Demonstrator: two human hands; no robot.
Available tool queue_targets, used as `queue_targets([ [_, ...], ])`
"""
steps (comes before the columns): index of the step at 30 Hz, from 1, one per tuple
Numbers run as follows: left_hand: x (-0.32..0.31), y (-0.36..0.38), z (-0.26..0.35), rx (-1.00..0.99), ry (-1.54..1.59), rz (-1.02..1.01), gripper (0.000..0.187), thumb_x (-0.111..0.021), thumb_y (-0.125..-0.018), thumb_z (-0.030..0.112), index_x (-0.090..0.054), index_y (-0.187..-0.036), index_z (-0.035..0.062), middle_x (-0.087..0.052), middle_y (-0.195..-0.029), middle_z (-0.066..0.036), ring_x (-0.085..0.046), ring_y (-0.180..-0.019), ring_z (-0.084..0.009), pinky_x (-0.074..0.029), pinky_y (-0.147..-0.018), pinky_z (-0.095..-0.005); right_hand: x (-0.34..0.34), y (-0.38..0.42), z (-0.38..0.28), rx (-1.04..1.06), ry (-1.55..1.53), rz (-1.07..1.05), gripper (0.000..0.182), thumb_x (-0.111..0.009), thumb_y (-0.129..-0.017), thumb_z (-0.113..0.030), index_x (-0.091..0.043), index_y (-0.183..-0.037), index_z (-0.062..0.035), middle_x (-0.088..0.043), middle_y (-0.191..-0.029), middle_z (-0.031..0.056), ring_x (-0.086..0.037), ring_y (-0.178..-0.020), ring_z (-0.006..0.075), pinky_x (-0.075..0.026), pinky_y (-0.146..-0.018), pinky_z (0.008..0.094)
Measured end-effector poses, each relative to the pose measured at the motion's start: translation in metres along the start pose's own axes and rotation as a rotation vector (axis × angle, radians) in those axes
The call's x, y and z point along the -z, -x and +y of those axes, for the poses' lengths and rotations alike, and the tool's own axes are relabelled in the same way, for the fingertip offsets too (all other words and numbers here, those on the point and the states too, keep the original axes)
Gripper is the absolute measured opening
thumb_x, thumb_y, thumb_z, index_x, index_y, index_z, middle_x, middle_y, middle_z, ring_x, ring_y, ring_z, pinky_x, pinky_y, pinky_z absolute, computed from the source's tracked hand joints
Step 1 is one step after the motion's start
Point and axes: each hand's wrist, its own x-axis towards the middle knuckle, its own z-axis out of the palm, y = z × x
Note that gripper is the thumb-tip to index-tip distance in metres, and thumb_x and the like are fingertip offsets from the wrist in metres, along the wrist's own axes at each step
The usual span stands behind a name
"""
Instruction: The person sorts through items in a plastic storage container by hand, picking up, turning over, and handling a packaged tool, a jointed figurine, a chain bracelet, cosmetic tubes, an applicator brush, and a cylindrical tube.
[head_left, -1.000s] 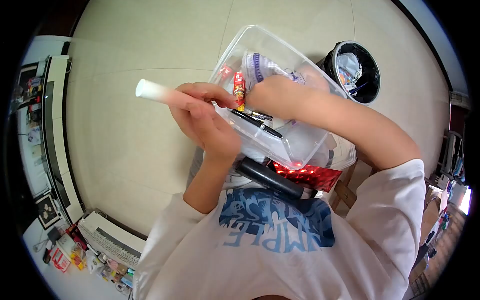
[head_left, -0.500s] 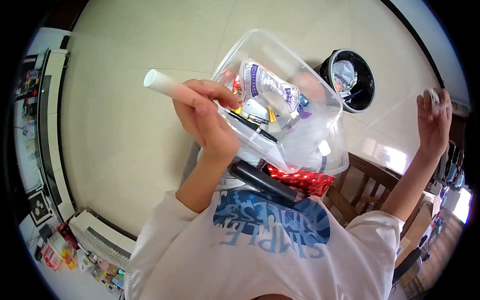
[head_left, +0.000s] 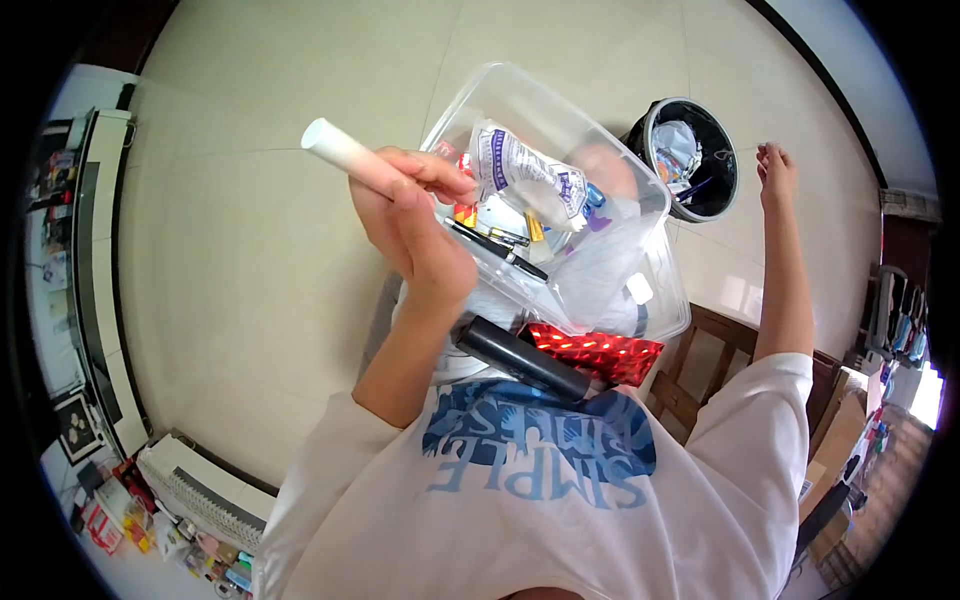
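Note:
My left hand (head_left: pixel 412 215) is closed round a white tube (head_left: pixel 345 148), which points up to the left over the near-left rim of the clear plastic box (head_left: pixel 480 85). My right hand (head_left: pixel 776 175) is out to the right, beside the bin, with its fingers pinched together; what they hold, if anything, I cannot make out. Inside the box lie a white plastic bag with purple print (head_left: pixel 530 170), a black pen (head_left: pixel 495 248), batteries (head_left: pixel 510 237) and a crumpled clear bag (head_left: pixel 600 270).
A black-lined bin (head_left: pixel 728 165) with rubbish in it stands on the tiled floor behind the box. A black cylinder (head_left: pixel 520 360) and a shiny red packet (head_left: pixel 600 355) lie against my lap. To the right is a wooden chair (head_left: pixel 680 390).
My right hand has swung inward to the left, nearer the bin. The clear, crinkled thing seen in its fingers before no longer shows plainly. My left hand still holds the white tube, barely shifted.

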Motion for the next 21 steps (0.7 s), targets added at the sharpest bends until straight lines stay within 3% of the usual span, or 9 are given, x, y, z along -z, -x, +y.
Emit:
queue_targets([
  [6,0.003,0.0,-0.001,0.017,0.008,-0.021,0.031,-0.031,-0.085,0.034,-0.034,-0.087,0.0036,-0.046,-0.061,-0.01,-0.043,-0.052,-0.0142,-0.036,-0.049,-0.0222,-0.005,-0.006,0.007,-0.272,0.002,-0.007,0.017,-0.053,-0.075,-0.016,-0.051,-0.088,-0.0045,-0.056,-0.084,0.0033,-0.053,-0.074,0.01,-0.039,-0.059,0.0217],
  [8,0.003,0.0,-0.001,0.024,0.064,-0.015,0.027,-0.033,-0.085,0.031,-0.032,-0.083,0.0041,-0.047,-0.062,-0.006,-0.044,-0.052,-0.0085,-0.036,-0.051,-0.0185,-0.012,0.0,0.004,-0.262,0.054,-0.018,0.023,-0.052,-0.076,-0.016,-0.048,-0.096,-0.0048,-0.054,-0.087,0.0029,-0.052,-0.078,0.0106,-0.039,-0.063,0.0229],
  [10,0.003,0.001,-0.001,0.019,0.034,-0.016,0.028,-0.032,-0.085,0.032,-0.033,-0.085,0.0037,-0.046,-0.061,-0.008,-0.044,-0.052,-0.0115,-0.036,-0.049,-0.0204,-0.024,0.011,-0.011,-0.248,0.106,-0.029,0.03,-0.051,-0.077,-0.017,-0.045,-0.103,-0.0051,-0.053,-0.09,0.0025,-0.052,-0.082,0.0112,-0.04,-0.066,0.0242],
  [14,0.003,0.0,-0.001,0.003,0.006,-0.023,0.029,-0.032,-0.084,0.032,-0.035,-0.087,0.0029,-0.044,-0.06,-0.009,-0.044,-0.051,-0.0148,-0.035,-0.047,-0.0226,-0.062,0.073,-0.069,0.361,0.231,-0.276,0.027,-0.055,-0.074,-0.014,-0.05,-0.099,-0.0027,-0.052,-0.09,0.0045,-0.052,-0.08,0.0138,-0.041,-0.066,0.0243],
  [16,0.003,-0.001,-0.002,-0.004,0.002,-0.034,0.029,-0.032,-0.084,0.031,-0.035,-0.085,0.0029,-0.044,-0.061,-0.009,-0.044,-0.051,-0.015,-0.035,-0.046,-0.0227,-0.087,0.138,-0.108,0.512,0.168,-0.46,0.023,-0.053,-0.075,-0.01,-0.051,-0.097,-0.002,-0.053,-0.087,0.0035,-0.051,-0.077,0.0124,-0.04,-0.066,0.022],
  [18,0.002,-0.002,-0.002,-0.007,0.0,-0.05,0.028,-0.032,-0.084,0.031,-0.035,-0.084,0.0028,-0.044,-0.063,-0.009,-0.044,-0.051,-0.0152,-0.035,-0.046,-0.0228,-0.098,0.196,-0.135,0.821,0.383,-0.807,0.018,-0.053,-0.069,-0.001,-0.054,-0.087,-0.0023,-0.055,-0.078,0.0036,-0.052,-0.068,0.0107,-0.042,-0.06,0.0224],
  [19,0.001,-0.003,-0.003,-0.026,0.026,-0.03,0.026,-0.033,-0.084,0.029,-0.033,-0.083,0.0037,-0.046,-0.062,-0.008,-0.043,-0.049,-0.0117,-0.035,-0.046,-0.02,-0.108,0.221,-0.148,0.904,0.407,-1.058,0.02,-0.056,-0.063,-0.001,-0.055,-0.083,-0.0031,-0.055,-0.075,0.0049,-0.053,-0.064,0.0154,-0.044,-0.057,0.0252],
  [20,-0.001,-0.004,-0.004,-0.045,0.054,-0.011,0.024,-0.034,-0.085,0.028,-0.032,-0.081,0.0046,-0.048,-0.061,-0.007,-0.042,-0.048,-0.0083,-0.034,-0.046,-0.0172,-0.119,0.233,-0.145,1.266,0.493,-1.156,0.02,-0.056,-0.062,-0.002,-0.055,-0.083,-0.0036,-0.054,-0.076,0.0049,-0.053,-0.061,0.0188,-0.043,-0.053,0.0281],
  [21,-0.002,-0.004,-0.003,-0.044,0.058,-0.014,0.024,-0.034,-0.085,0.028,-0.032,-0.081,0.0046,-0.048,-0.061,-0.007,-0.042,-0.048,-0.0083,-0.034,-0.046,-0.0172,-0.127,0.249,-0.143,1.301,0.628,-1.22,0.023,-0.056,-0.06,-0.005,-0.056,-0.083,-0.0049,-0.053,-0.069,0.0057,-0.054,-0.064,0.0195,-0.043,-0.053,0.0281],
])
